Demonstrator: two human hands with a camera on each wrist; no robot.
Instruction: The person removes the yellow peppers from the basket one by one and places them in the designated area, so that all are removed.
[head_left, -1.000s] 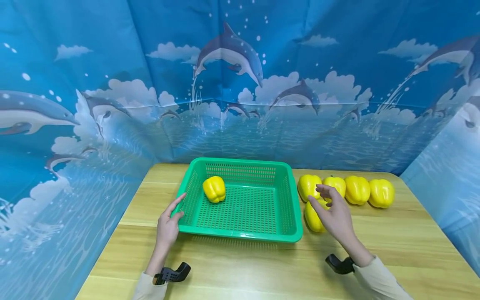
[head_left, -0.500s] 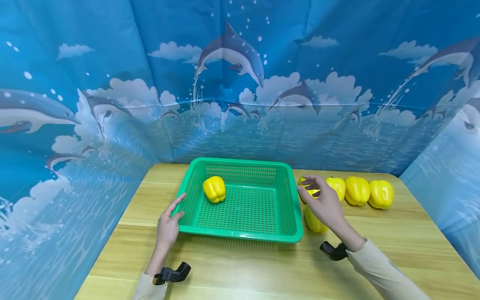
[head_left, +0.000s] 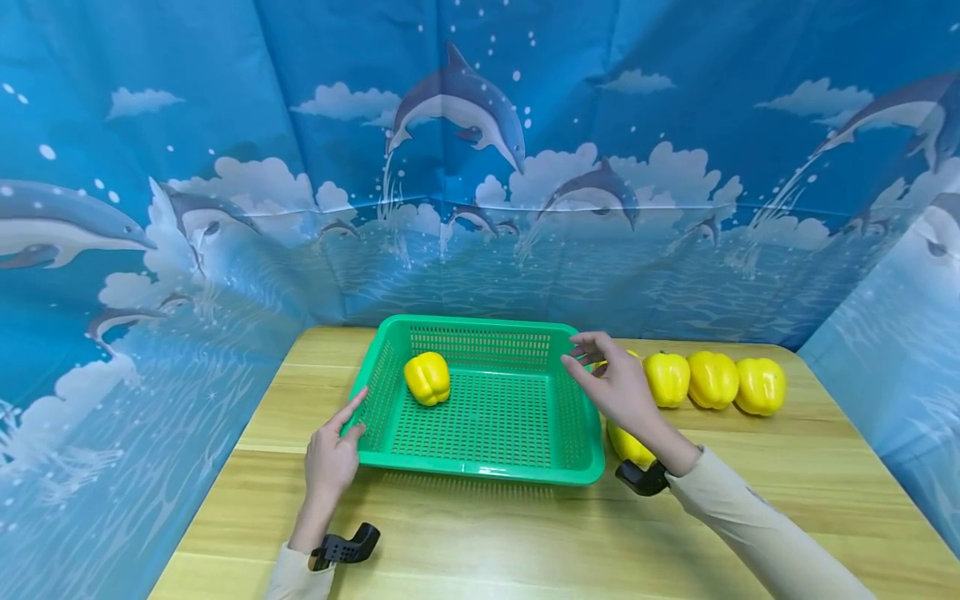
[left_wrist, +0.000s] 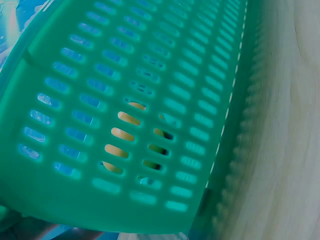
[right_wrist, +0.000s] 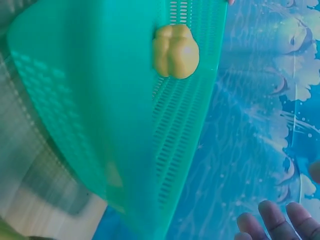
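A green plastic basket (head_left: pixel 480 469) with slotted sides stands on the wooden table. My left hand (head_left: pixel 330 460) grips its left rim near the front corner. One yellow bell pepper (head_left: pixel 427 379) lies inside toward the left, also showing through the slots in the left wrist view. My right hand (head_left: pixel 618 390) hovers at the basket's right rim, thumb and fingers loosely bent and apart, with nothing between them. Its fingertips (right_wrist: pixel 272 220) show empty in the right wrist view. Beneath the right forearm lies a bell pepper (head_left: pixel 628 446); another behind the hand is mostly hidden.
Right of the hand, a row of bell peppers (head_left: pixel 712 380) lines the table's back. Blue dolphin-print cloth (head_left: pixel 480 250) hangs behind the table and along both sides. Bare wooden tabletop (head_left: pixel 480 542) stretches in front of the basket.
My right hand has moved left and slightly back, from above the peppers to the basket's right rim. The left hand keeps its grip, and the basket and peppers have stayed in place.
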